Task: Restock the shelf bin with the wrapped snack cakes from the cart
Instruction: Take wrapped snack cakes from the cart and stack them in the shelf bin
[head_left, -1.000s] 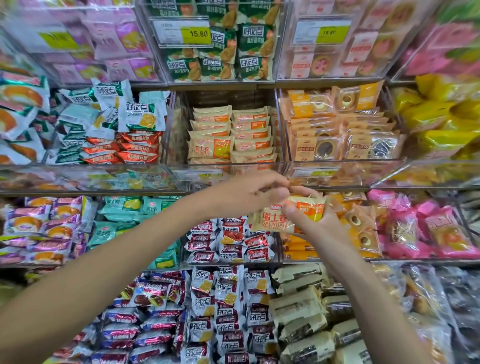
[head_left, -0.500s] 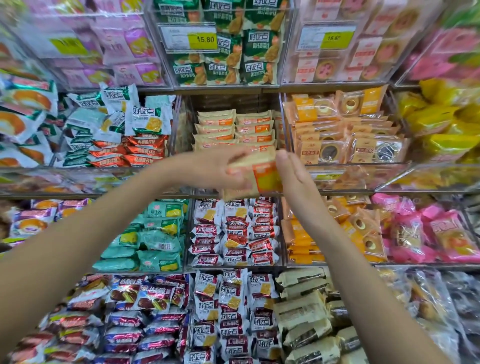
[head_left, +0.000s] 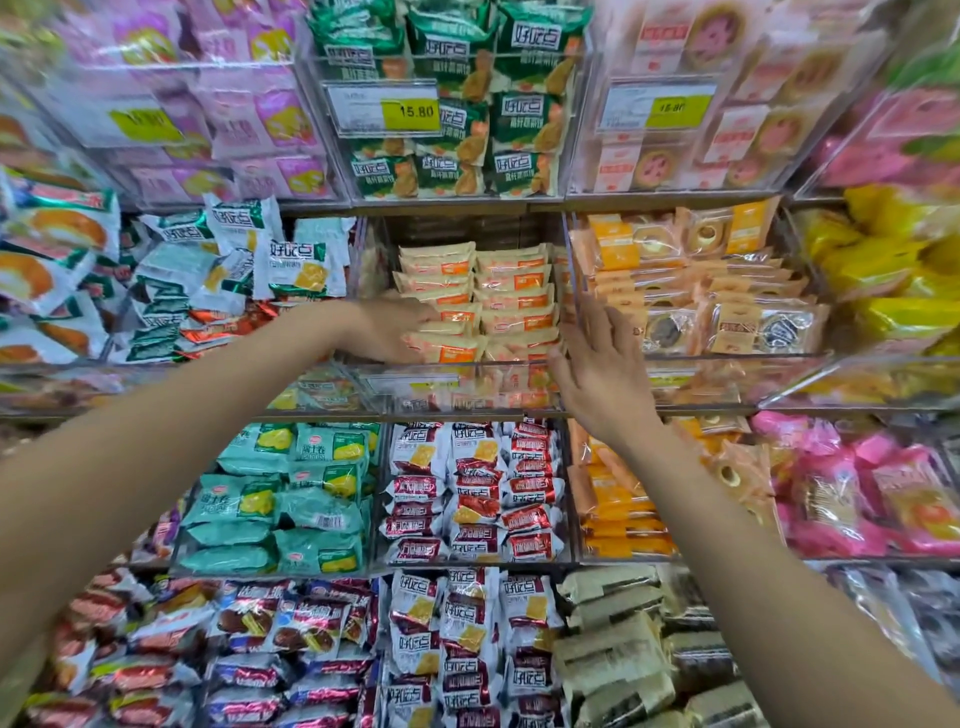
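Two stacks of wrapped snack cakes (head_left: 475, 301) are sitting in the clear shelf bin (head_left: 457, 382), near its front wall. Left hand (head_left: 395, 330) is pressing on the left stack w/ fingers partly hidden — grip unclear. Right hand (head_left: 602, 374) is hovering spread at the bin's right edge, holding nothing. Cakes are prob. light, soft, w/ slippery film — better holding them flat by the sides.

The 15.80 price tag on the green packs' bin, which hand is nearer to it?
Left. The left hand lies below the price tag; the right hand is farther right and lower.

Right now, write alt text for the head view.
The left hand sets a cream-and-orange snack cake into the clear middle shelf bin, while the open right hand hovers at its right edge. Packed snack bins surround it.
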